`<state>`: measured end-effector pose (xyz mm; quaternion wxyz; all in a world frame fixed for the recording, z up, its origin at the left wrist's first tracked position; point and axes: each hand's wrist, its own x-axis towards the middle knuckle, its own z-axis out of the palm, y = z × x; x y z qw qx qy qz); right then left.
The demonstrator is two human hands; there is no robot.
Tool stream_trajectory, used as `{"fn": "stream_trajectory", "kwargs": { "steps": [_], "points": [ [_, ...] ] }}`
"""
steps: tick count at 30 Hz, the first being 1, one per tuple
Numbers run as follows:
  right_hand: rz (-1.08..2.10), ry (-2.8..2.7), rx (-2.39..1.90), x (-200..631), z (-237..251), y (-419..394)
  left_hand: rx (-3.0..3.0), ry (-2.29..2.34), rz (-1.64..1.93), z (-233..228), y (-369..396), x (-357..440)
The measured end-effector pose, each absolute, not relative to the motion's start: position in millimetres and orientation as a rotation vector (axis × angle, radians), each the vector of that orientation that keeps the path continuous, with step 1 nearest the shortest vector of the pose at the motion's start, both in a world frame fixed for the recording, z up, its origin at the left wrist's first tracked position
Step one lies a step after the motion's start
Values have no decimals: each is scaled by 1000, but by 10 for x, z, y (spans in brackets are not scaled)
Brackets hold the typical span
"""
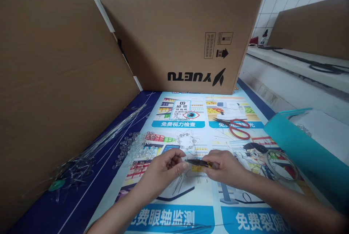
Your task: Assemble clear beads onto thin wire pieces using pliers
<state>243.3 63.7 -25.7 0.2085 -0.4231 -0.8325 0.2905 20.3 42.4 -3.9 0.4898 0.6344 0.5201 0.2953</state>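
The head view shows the pliers [201,162] lying across the gap between the two hands, their dark nose aimed at the left fingertips, and the likeliest trouble, as I judge it, is a pinched or poked finger: the left thumb and forefinger sit so close to the metal tip that a small slip of the right wrist could drive it into skin. If a thin wire is caught there (it is too fine to make out), too hard a squeeze could nick it, or a twist could let it spring loose. The bead ring [187,141] lies on the printed sheet [209,190] just beyond the pliers, so a knuckle or stray wire end might drag it out of round; the loose beads [137,148], heaped to the left, could roll if a forearm brushes them. As for the fingers, those of the right hand [227,165] are wrapped round the pliers' handles, closed on them. On the left hand [170,166], thumb and forefinger curve toward each other beside the nose, only slightly parted, the other fingers folded in; whether they pinch anything, I cannot tell. The red-handled scissors [240,129] rest farther off, touched by neither hand.
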Motion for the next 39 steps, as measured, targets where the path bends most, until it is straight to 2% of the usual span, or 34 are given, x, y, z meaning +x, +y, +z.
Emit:
{"fn": "stream_trajectory", "kwargs": {
  "steps": [6, 10, 15, 18, 21, 39],
  "points": [
    [725, -2378, -1171, 2386, -205, 585, 1937, 1376, 746, -84, 391, 229],
    [669, -2419, -1155, 2392, -241, 577, 1756, 1392, 730, -84, 434, 204],
    [125, -2432, -982, 2472, -339, 611, 1216, 1261, 773, -99, 492, 178],
    [-223, -2535, -832, 2513, -325, 617, 1092, 1230, 794, -114, 498, 183],
    [-403, -2602, -748, 2530, -279, 605, 1071, 1234, 793, -104, 493, 198],
    [-601, -2671, -502, 2537, -225, 545, 1013, 1214, 722, -132, 478, 243]
  ]
}}
